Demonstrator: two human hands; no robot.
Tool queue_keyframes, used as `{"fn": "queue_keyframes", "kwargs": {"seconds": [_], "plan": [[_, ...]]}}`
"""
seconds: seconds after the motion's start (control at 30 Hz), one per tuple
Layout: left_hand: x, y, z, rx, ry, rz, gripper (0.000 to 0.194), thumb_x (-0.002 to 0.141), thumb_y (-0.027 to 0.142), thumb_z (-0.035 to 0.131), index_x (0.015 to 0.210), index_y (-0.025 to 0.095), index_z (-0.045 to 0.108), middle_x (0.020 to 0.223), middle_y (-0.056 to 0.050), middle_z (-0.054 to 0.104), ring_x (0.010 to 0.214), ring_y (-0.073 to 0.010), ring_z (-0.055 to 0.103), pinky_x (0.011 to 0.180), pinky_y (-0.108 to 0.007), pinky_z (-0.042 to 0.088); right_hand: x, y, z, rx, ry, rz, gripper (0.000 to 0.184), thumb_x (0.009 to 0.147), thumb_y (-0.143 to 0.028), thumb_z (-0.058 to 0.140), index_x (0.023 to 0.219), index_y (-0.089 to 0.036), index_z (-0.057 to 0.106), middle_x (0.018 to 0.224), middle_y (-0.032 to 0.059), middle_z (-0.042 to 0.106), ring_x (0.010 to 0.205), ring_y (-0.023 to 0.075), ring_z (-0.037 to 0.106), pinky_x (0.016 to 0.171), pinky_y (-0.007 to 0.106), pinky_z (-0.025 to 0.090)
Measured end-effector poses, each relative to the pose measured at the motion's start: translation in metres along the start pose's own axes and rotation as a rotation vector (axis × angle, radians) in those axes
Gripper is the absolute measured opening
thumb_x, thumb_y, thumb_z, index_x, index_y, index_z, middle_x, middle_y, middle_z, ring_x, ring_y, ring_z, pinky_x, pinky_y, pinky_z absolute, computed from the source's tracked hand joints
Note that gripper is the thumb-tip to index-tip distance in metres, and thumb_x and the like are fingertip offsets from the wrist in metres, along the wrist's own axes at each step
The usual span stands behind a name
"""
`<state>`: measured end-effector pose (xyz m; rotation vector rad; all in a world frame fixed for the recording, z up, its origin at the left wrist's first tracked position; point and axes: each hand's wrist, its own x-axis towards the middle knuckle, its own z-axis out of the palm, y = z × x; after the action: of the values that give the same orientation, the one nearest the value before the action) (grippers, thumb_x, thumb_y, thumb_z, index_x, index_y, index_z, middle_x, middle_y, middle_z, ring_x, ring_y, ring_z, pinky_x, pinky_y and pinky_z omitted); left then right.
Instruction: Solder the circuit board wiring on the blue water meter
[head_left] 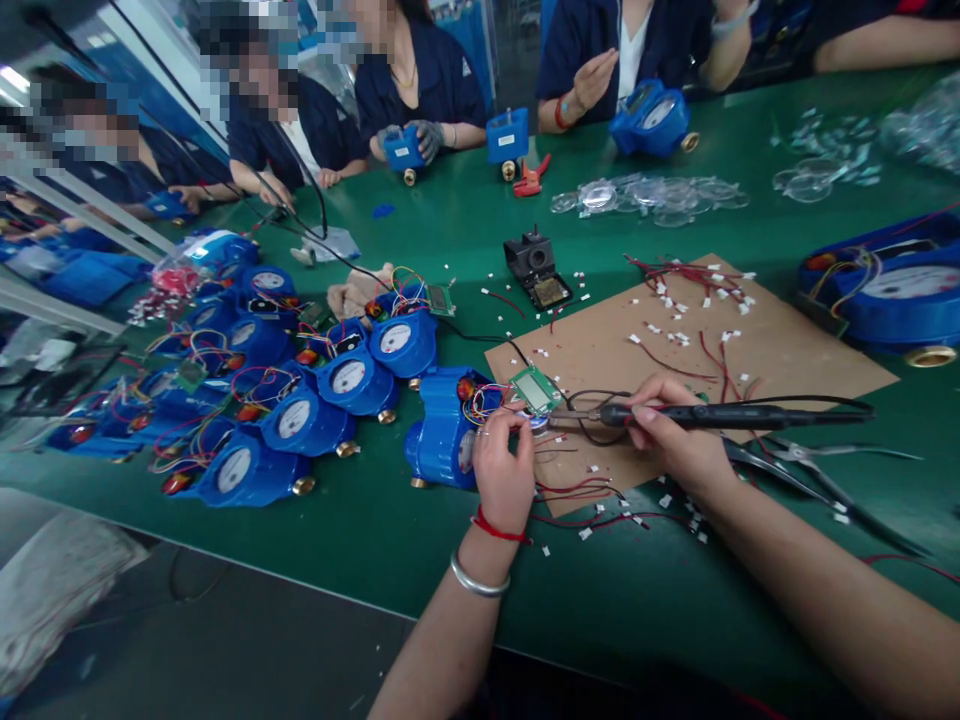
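Observation:
My right hand (675, 440) is closed round a black soldering iron (720, 415) whose tip points left toward a small green circuit board (535, 390). Coloured wires join that board to a blue water meter (442, 425) lying on its side. My left hand (502, 470) is pinched shut just below the board, fingertips at the wire ends; what it pinches is too small to name. A red string and a silver bangle circle the left wrist. Both hands work over the near corner of a brown cardboard sheet (787, 350).
Several blue meters (300, 420) with dials crowd the green table (450, 540) at left. A black soldering stand (536, 265), red wire scraps, white connectors and pliers (817, 480) lie nearby. Clear lenses (652, 195) sit farther back. Other people work across the table.

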<state>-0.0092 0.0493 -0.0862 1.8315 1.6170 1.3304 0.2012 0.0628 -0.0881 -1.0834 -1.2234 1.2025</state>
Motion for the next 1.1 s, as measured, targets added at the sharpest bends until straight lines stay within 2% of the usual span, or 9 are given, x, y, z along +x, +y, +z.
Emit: {"fn": "queue_keyframes", "kwargs": {"seconds": [1.1], "plan": [[0.0008, 0.0002, 0.0003, 0.020, 0.005, 0.022, 0.008, 0.086, 0.013, 0.052, 0.080, 0.019, 0.053, 0.100, -0.008, 0.064, 0.099, -0.0189, 0.058, 0.088, -0.037, 0.044, 0.0013, -0.0044, 0.0043, -0.100, -0.037, 0.017, 0.017, 0.083, -0.036, 0.060, 0.085, -0.021, 0.053, 0.054, -0.0038, 0.054, 0.046, 0.0114, 0.047, 0.046, 0.024, 0.036]]}}
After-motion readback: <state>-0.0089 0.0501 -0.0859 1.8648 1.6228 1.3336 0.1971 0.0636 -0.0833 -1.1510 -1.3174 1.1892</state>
